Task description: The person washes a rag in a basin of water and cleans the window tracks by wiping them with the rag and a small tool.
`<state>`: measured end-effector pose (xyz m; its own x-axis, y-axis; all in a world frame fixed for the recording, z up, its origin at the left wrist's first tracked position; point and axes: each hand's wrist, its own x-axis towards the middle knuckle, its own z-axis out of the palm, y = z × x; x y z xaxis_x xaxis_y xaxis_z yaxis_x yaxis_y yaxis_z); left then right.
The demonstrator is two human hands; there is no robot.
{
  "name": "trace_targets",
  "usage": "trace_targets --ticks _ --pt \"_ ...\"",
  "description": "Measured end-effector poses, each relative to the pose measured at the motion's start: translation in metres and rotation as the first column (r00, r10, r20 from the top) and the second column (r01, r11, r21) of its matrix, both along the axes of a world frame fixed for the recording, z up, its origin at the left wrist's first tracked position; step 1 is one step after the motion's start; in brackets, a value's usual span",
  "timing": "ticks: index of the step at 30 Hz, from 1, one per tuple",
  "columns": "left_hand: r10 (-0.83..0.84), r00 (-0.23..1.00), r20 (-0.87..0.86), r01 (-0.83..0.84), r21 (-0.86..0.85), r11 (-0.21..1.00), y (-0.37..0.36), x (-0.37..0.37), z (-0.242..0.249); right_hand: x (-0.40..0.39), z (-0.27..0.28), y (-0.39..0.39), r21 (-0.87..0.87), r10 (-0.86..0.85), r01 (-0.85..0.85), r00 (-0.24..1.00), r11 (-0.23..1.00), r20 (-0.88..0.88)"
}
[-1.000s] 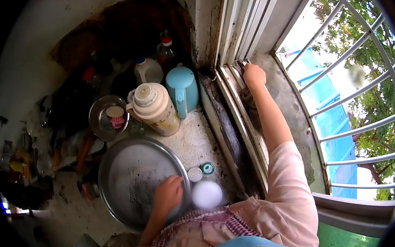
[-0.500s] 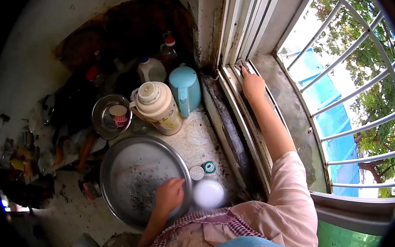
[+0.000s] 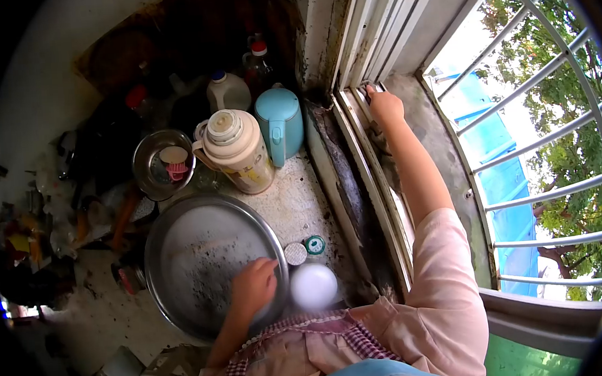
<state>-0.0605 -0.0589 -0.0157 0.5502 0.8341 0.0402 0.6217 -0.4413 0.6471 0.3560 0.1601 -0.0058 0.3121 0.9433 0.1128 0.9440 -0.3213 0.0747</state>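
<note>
My right hand point(image 3: 387, 105) reaches to the far end of the window's sliding track point(image 3: 382, 166). Its fingers are pressed together down into the groove, and a small dark bit shows at the fingertips, too little to name. My left hand point(image 3: 254, 285) is loosely curled above the right side of a wide metal basin point(image 3: 158, 293), with nothing visible in it. Dark specks of dirt are scattered over the basin's cloudy, greyish inside. Just right of the basin are a blurred white round object point(image 3: 314, 287), a pale round lid point(image 3: 295, 254) and a green-and-white cap point(image 3: 315, 244).
Behind the basin stand a cream thermos flask point(image 3: 235, 150), a blue kettle point(image 3: 280, 124), and a metal bowl point(image 3: 150, 176) holding a pink brush point(image 3: 176, 169). Bottles and clutter fill the dark corner. White window bars point(image 3: 549, 193) curve along the right.
My right hand has slid slightly farther up the track towards its far end. The left hand stays over the basin, and the whole view has shifted a little.
</note>
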Motion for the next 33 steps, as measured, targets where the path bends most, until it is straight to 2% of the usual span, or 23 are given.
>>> trace_targets --ticks 4,8,14,17,18,19,20,24,28,30,33 --pt "-0.041 0.999 0.025 0.041 0.011 0.999 -0.011 -0.004 0.004 0.001 0.007 -0.046 -0.069 0.037 -0.037 0.999 0.997 -0.002" --pt "-0.104 0.994 0.031 0.103 0.020 0.994 -0.019 -0.014 0.007 -0.010 0.027 -0.107 -0.164 -0.040 0.032 0.998 0.986 -0.046" --pt "-0.130 0.987 0.092 0.130 0.011 0.991 -0.021 -0.036 0.016 -0.018 0.052 -0.191 -0.445 -0.116 0.097 0.993 0.890 -0.016" --pt "-0.084 0.990 0.111 0.085 -0.001 0.996 -0.021 -0.056 0.005 -0.019 0.055 -0.234 -0.416 -0.165 0.122 0.984 0.901 -0.069" --pt "-0.060 0.991 0.118 0.061 -0.006 0.998 -0.022 -0.061 0.000 -0.020 0.045 -0.239 -0.357 -0.179 0.141 0.981 0.923 -0.077" --pt "-0.047 0.993 0.110 0.048 -0.009 0.999 -0.020 -0.063 -0.004 -0.021 0.044 -0.237 -0.292 -0.183 0.153 0.980 0.944 -0.079" --pt "-0.034 0.995 0.096 0.035 -0.017 0.999 -0.020 -0.065 -0.007 -0.024 0.042 -0.232 -0.285 -0.215 0.193 0.976 0.939 -0.046" --pt "0.016 0.999 0.045 -0.014 -0.029 0.999 -0.024 -0.058 -0.010 -0.012 0.043 -0.214 -0.278 -0.208 0.179 0.975 0.944 -0.080" --pt "-0.034 0.998 0.046 0.035 -0.027 0.999 -0.021 -0.031 -0.008 -0.009 0.033 -0.159 -0.259 -0.186 0.158 0.979 0.953 -0.085" --pt "-0.045 0.998 0.033 0.046 -0.015 0.999 -0.021 -0.014 0.002 -0.012 0.018 -0.120 -0.064 -0.107 0.101 0.989 0.993 -0.103" --pt "-0.026 0.999 0.038 0.025 0.027 0.999 -0.023 -0.001 0.004 0.004 -0.008 -0.048 0.040 -0.125 0.134 0.977 0.990 -0.175"
